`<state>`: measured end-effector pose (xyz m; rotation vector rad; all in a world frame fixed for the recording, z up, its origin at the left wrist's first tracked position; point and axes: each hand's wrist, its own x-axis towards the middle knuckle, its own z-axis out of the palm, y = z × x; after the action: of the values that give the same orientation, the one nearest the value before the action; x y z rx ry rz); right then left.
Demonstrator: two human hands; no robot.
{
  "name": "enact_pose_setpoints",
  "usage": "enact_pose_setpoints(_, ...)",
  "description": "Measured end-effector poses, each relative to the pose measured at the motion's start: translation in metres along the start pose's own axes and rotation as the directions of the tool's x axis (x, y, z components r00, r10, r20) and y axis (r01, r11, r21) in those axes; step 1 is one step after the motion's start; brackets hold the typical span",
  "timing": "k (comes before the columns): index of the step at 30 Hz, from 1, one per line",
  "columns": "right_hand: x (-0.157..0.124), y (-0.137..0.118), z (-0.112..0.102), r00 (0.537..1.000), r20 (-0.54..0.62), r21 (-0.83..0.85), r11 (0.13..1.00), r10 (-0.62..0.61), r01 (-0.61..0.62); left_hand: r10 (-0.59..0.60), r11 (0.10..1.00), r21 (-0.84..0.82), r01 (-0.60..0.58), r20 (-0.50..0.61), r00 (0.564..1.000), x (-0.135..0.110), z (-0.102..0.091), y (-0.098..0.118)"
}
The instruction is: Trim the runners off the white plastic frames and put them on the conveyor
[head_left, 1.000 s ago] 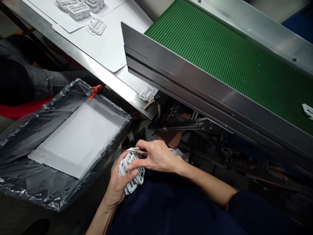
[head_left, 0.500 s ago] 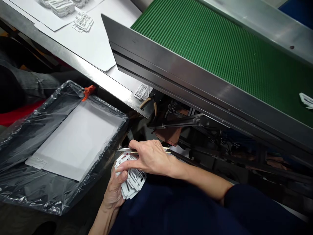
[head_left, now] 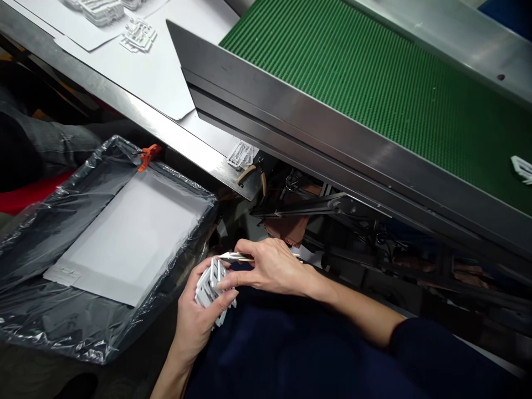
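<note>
White openwork plastic pieces (head_left: 205,289) sit stacked, gripped by the left hand (head_left: 192,316); the right hand (head_left: 276,267), clasping a thin pointed metal tool (head_left: 234,256), thumbs them. Loosening the left grip could spill them.

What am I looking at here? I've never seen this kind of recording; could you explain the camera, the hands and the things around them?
These are a person's two bare hands, seen from a head-worn camera looking forward and down. The left hand grips a stack of flat, white, plastic-looking openwork frames. The right hand holds a slim, pointed, metallic tool, whose exact kind I cannot tell, with its thumb against the stack. Ahead is a metal-sided, ribbed green conveyor belt; a white piece lies on it at the picture's right edge. On the metal-edged table, flat white sheets carry more white frames; by its corner is a tan-handled hand tool. At left, a box lined with clear plastic film holds a flat white panel.
</note>
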<state>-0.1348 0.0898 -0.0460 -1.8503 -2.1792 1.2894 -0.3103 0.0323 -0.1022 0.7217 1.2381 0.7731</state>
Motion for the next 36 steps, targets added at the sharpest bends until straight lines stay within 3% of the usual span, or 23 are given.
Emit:
enact_pose_setpoints(7, -0.008, 0.007, -0.008, 0.998, 0.061, 0.071, 0.997, -0.033, 0.029, 0.061, 0.927, 0.372, -0.039, -0.048, 0.997, -0.006, 0.005, 0.004)
enact_pose_setpoints(14, -0.008, 0.008, -0.013, 0.989, 0.108, 0.066, 0.993, -0.104, 0.097, 0.261, 0.791, 0.574, -0.212, -0.003, 0.965, -0.006, 0.006, -0.003)
enact_pose_setpoints(19, -0.008, 0.009, -0.016, 0.985, 0.134, 0.022, 0.994, -0.112, 0.110, 0.310, 0.748, 0.608, -0.267, 0.036, 0.950, -0.006, 0.008, -0.002)
enact_pose_setpoints(24, -0.006, 0.009, -0.015, 0.983, 0.129, -0.021, 0.991, -0.132, 0.136, 0.295, 0.764, 0.589, -0.264, 0.046, 0.955, -0.005, 0.008, -0.004)
enact_pose_setpoints(36, -0.008, 0.019, -0.001, 0.974, 0.119, -0.249, 0.944, -0.193, 0.217, 0.158, 0.826, 0.544, -0.149, 0.030, 0.987, -0.009, 0.011, -0.009)
